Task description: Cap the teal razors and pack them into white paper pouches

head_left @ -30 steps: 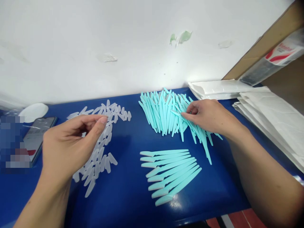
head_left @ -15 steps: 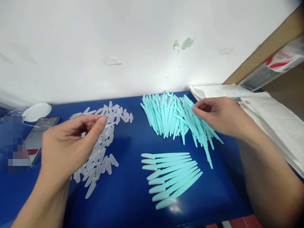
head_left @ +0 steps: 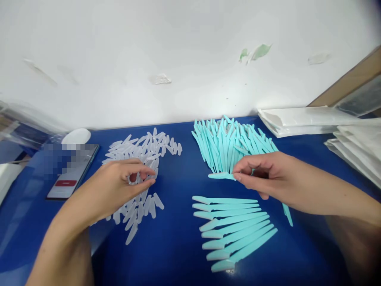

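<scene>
My right hand pinches the handle of a turquoise eyebrow razor, whose head points left. It is in front of a large pile of similar turquoise razors. Nearer to me, several more razors lie side by side in a fanned row, heads to the left. My left hand hovers over a heap of translucent white blade caps. Its thumb and index finger come together at the tips; whatever is between them, if anything, cannot be made out.
A phone lies on the blue table at the left, with a white round object behind it. White plastic packets lie at the right, near cardboard. A white wall stands behind.
My right hand has drawn a razor out of the pile and brought it left and toward me. The left hand stays pinched near the caps. The view has turned somewhat left.
</scene>
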`<action>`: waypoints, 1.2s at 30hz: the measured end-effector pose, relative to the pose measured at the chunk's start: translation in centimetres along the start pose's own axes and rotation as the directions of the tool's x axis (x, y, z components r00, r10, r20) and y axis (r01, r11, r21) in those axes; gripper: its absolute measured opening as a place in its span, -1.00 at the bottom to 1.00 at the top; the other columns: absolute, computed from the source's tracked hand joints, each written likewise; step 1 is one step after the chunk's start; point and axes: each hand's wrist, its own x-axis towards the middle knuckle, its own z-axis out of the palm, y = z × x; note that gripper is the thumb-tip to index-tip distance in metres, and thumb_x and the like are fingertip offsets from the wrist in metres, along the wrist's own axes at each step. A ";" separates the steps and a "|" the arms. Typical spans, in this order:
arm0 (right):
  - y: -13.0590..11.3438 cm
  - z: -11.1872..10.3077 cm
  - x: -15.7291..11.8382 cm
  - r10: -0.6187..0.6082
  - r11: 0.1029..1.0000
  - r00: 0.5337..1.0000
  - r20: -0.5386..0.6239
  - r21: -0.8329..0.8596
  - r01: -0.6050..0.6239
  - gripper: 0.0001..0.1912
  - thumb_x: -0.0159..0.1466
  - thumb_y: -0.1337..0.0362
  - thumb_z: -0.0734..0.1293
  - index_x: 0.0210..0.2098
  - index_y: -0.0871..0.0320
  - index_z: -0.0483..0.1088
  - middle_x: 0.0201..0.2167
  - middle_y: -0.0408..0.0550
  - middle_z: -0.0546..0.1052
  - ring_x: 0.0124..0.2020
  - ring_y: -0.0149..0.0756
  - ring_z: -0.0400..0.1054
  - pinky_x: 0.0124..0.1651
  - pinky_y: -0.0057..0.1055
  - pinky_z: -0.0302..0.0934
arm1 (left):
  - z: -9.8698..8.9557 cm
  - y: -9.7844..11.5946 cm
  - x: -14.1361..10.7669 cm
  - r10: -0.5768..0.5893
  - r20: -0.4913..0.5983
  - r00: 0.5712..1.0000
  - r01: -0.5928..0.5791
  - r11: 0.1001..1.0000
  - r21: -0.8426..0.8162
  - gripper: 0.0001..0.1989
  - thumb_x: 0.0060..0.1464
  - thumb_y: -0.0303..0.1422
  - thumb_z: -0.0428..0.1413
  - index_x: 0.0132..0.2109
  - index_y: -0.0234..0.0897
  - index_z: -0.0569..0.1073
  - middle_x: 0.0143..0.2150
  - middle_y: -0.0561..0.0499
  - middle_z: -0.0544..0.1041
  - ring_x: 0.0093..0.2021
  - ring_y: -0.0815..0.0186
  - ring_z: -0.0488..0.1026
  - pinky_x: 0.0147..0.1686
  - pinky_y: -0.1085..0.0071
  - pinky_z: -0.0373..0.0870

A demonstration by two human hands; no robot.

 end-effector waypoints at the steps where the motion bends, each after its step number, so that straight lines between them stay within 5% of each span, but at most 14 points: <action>1: -0.2 0.1 0.0 -0.001 1.000 1.000 0.018 -0.005 0.001 -0.75 0.37 -0.04 0.41 -0.19 -0.03 0.57 -0.53 -0.23 0.44 -0.55 -0.40 0.26 -0.57 -0.48 0.12 | 0.2 0.3 0.2 -0.035 -0.014 0.999 0.035 0.998 0.058 -0.76 0.16 0.00 0.28 -0.22 0.02 0.73 -0.29 0.05 0.65 -0.47 0.27 0.46 -0.45 0.36 0.28; 5: -0.7 0.5 0.0 -0.049 0.997 0.999 0.015 -0.062 0.050 -0.72 0.37 -0.05 0.40 -0.25 -0.01 0.59 -0.56 -0.24 0.38 -0.57 -0.46 0.12 -0.57 -0.50 0.02 | 1.1 1.4 0.9 -0.184 0.041 0.982 0.171 0.961 0.217 -0.69 0.17 0.04 0.23 -0.28 -0.01 0.72 -0.31 0.03 0.67 -0.43 0.20 0.50 -0.45 0.32 0.24; 12: -0.8 1.0 0.3 -0.085 0.988 0.996 0.008 -0.131 0.085 -0.70 0.40 -0.04 0.36 -0.25 -0.01 0.60 -0.56 -0.24 0.39 -0.59 -0.47 0.10 -0.58 -0.50 -0.02 | 2.4 3.2 1.2 -0.216 0.073 0.974 0.200 0.963 0.183 -0.65 0.18 0.04 0.18 -0.23 -0.07 0.70 -0.28 0.01 0.66 -0.36 0.16 0.52 -0.41 0.32 0.24; 18: -1.2 1.5 0.5 -0.158 0.965 0.987 -0.010 -0.213 0.152 -0.72 0.42 0.01 0.34 -0.17 -0.01 0.63 -0.43 -0.19 0.53 -0.56 -0.47 0.20 -0.53 -0.47 0.06 | 3.0 3.7 1.0 -0.148 0.090 0.985 0.147 0.989 0.015 -0.71 0.20 -0.04 0.21 -0.30 -0.14 0.61 -0.40 0.04 0.57 -0.42 0.25 0.44 -0.43 0.37 0.25; 20: -1.3 1.6 0.5 -0.182 0.961 0.983 -0.018 -0.217 0.174 -0.73 0.43 0.02 0.34 -0.16 -0.02 0.64 -0.38 -0.17 0.56 -0.51 -0.45 0.27 -0.49 -0.46 0.12 | 3.0 3.8 0.8 -0.127 0.074 0.989 0.137 0.980 -0.142 -0.72 0.23 -0.03 0.23 -0.17 -0.11 0.64 -0.37 0.05 0.59 -0.40 0.27 0.44 -0.43 0.39 0.31; 24: -1.4 2.0 0.5 -0.238 0.948 0.971 -0.035 -0.226 0.224 -0.74 0.45 0.04 0.34 -0.14 -0.02 0.65 -0.35 -0.17 0.58 -0.43 -0.42 0.37 -0.41 -0.45 0.18 | 3.2 4.6 0.5 -0.130 0.148 0.980 0.194 0.774 -0.602 -0.56 0.20 -0.03 0.33 0.16 -0.03 0.59 -0.24 0.08 0.64 -0.34 0.32 0.55 -0.35 0.45 0.54; 29: -1.7 2.5 0.4 -0.286 0.939 0.954 -0.093 -0.226 0.260 -0.73 0.49 0.08 0.32 -0.20 0.02 0.62 -0.39 -0.19 0.56 -0.44 -0.44 0.35 -0.40 -0.44 0.15 | 4.1 5.6 0.7 -0.180 0.196 0.964 0.259 0.467 -0.845 -0.70 0.16 -0.11 0.41 -0.08 -0.16 0.64 -0.25 0.04 0.70 -0.27 0.33 0.68 -0.23 0.50 0.67; 36: -1.9 2.6 0.4 -0.314 0.931 0.938 -0.145 -0.239 0.275 -0.76 0.49 0.12 0.33 -0.19 0.02 0.61 -0.37 -0.20 0.56 -0.43 -0.45 0.36 -0.40 -0.44 0.14 | 5.4 7.2 0.9 -0.220 0.178 0.959 0.253 0.386 -0.887 -0.71 0.10 -0.17 0.47 -0.25 -0.28 0.62 -0.31 0.00 0.72 -0.29 0.32 0.70 -0.29 0.56 0.69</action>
